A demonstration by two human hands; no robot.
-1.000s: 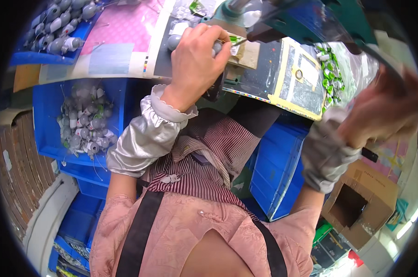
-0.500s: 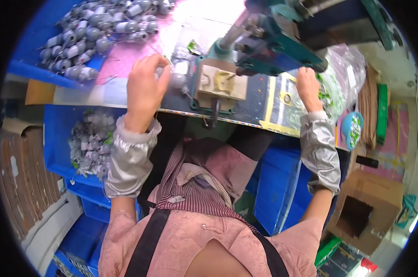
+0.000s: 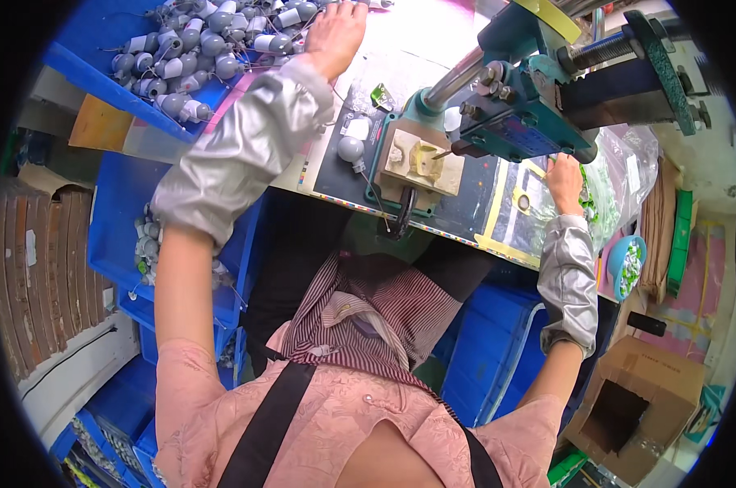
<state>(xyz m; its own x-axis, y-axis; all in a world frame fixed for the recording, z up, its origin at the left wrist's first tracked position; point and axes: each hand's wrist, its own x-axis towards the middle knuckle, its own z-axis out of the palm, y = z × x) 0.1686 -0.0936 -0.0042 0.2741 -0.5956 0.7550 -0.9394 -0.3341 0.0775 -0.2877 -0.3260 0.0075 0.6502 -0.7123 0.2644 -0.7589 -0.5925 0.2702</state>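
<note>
My left hand point(image 3: 335, 39) is stretched far forward, at the right edge of a heap of grey-and-white bulb-shaped parts point(image 3: 213, 42) with thin wires. Its fingers bend downward with their tips hidden, so any hold is unclear. One such bulb-shaped part point(image 3: 351, 149) lies on the dark bench mat, left of a green bench press point(image 3: 510, 122). A pale block with a yellowish recess point(image 3: 423, 161) sits under the press. Off to the right, my right hand point(image 3: 564, 185) has its fingers pinched together beside small green-and-white pieces point(image 3: 587, 199); what they hold is too small to make out.
The heap lies partly in a tilted blue bin point(image 3: 99, 77). Below it, another blue bin point(image 3: 112, 236) contains more bulb-shaped parts. A black lever point(image 3: 404, 213) juts past the bench edge. A blue bowl of small pieces point(image 3: 628, 268), clear plastic bags point(image 3: 632, 163) and a cardboard box point(image 3: 640, 390) are at the right.
My left hand has moved forward and right, from beside the single bulb-shaped part to the heap's right edge. My right hand stays beside the green pieces; the whole view has shifted slightly.
</note>
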